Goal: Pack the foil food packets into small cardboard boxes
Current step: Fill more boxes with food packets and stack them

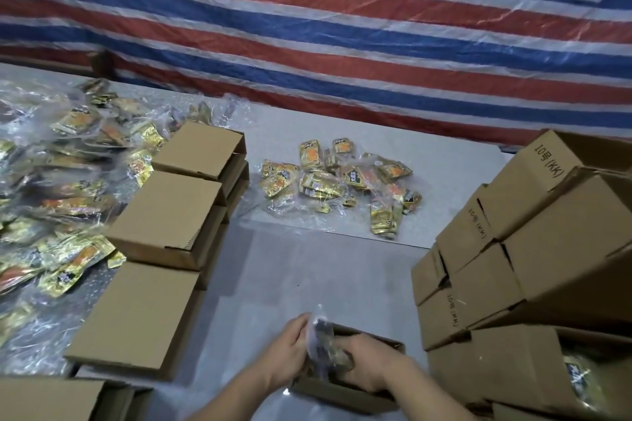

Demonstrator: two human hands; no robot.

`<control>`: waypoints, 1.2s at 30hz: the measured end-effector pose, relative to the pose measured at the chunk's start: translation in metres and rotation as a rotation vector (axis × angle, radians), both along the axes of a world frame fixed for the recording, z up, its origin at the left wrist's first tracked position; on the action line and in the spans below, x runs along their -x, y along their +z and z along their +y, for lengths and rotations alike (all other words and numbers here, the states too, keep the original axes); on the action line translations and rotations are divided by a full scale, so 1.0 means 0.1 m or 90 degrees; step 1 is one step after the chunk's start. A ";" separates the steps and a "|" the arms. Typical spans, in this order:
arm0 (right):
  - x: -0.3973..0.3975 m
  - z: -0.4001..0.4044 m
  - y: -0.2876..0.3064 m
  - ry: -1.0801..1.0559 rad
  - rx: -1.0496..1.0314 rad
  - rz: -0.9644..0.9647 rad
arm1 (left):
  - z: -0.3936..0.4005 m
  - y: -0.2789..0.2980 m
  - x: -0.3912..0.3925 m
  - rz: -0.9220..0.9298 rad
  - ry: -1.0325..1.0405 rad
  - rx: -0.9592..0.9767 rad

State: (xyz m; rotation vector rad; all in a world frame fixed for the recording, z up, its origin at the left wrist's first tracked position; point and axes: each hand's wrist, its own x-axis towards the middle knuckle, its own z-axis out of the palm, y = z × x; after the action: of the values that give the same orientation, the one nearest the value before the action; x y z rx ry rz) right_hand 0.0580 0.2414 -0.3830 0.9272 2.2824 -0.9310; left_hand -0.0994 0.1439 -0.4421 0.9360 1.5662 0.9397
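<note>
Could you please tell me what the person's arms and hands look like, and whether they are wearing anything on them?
Both forearms are bare as far as the frame shows: no sleeves are visible. The left hand and right hand wear no gloves, and no rings, watch or wristbands show. The image is slightly blurred, so fine detail cannot be told.

Both forearms are bare, with no sleeve reaching into view. The left hand (290, 347) and right hand (367, 364) wear no gloves, rings, watch or wristband.
</note>
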 end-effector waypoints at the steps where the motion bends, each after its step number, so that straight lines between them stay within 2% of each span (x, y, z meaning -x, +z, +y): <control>1: 0.05 -0.03 -0.10 0.010 -0.015 -0.030 | -0.01 -0.04 0.01 0.028 0.003 0.021; 5: 0.24 -0.08 -0.34 0.024 -0.065 -0.165 | 0.00 -0.07 0.00 0.128 0.013 0.009; 9: 0.18 -0.10 -0.16 -0.040 -0.026 -0.084 | -0.01 -0.08 -0.04 0.160 0.025 -0.014; 12: 0.01 -0.04 -0.09 -0.077 -0.047 -0.045 | 0.00 -0.04 -0.06 0.158 0.030 -0.021; 14: -0.04 -0.05 -0.16 -0.097 -0.048 -0.065 | -0.01 -0.04 -0.06 0.160 0.031 -0.021; 17: 0.02 -0.19 -0.30 -0.131 0.039 -0.102 | -0.04 -0.07 -0.09 0.174 0.025 -0.014; 20: 0.19 -0.20 -0.22 -0.155 0.077 -0.079 | -0.03 -0.05 -0.11 0.172 0.030 -0.011; 25: 0.26 -0.23 -0.13 -0.097 0.058 -0.097 | 0.01 0.00 -0.11 0.174 0.025 0.023; 27: 0.21 -0.27 -0.15 -0.110 0.036 -0.075 | 0.01 0.02 -0.11 0.179 0.026 0.033; 33: 0.04 -0.40 -0.20 -0.183 0.045 -0.124 | -0.03 0.07 -0.17 0.179 0.035 0.026; 36: -0.01 -0.41 -0.12 -0.239 -0.048 -0.064 | -0.02 0.10 -0.14 0.172 0.027 0.027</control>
State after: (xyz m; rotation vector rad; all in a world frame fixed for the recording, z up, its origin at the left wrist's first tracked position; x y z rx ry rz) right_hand 0.0585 0.2006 -0.3948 1.4369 2.1086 -0.9281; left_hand -0.0850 0.1419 -0.4325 1.0360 1.8317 0.8314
